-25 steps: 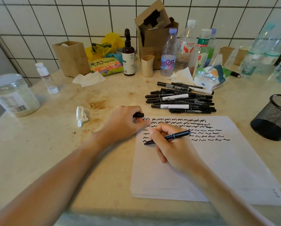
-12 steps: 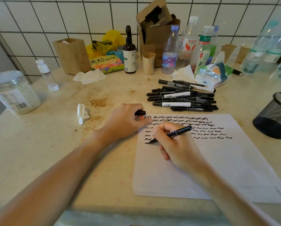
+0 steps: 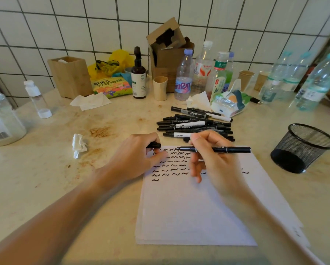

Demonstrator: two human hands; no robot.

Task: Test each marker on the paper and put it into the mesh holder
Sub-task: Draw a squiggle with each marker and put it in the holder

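My right hand (image 3: 215, 163) pinches a black marker (image 3: 229, 149) held level above the paper (image 3: 194, 213), its bare tip pointing left. My left hand (image 3: 135, 159) grips the marker's black cap (image 3: 155, 145) at the sheet's top left corner, a short gap from the tip. Rows of black squiggles cover the upper part of the paper. A pile of several black and white markers (image 3: 194, 125) lies just beyond the sheet. The black mesh holder (image 3: 301, 148) stands to the right of the paper, tilted toward me; I see no marker inside.
A crumpled tissue (image 3: 79, 145) lies left of my left hand. A big jar (image 3: 1, 121) stands at the far left. Bottles (image 3: 184, 77), a paper cup (image 3: 160, 88), a cardboard box (image 3: 169, 46) and a wooden box (image 3: 70, 77) line the tiled wall.
My right hand has lifted the marker off the paper and turned it level, tip toward the cap. A new squiggle sits at the bottom left of the rows. My left hand stayed put.
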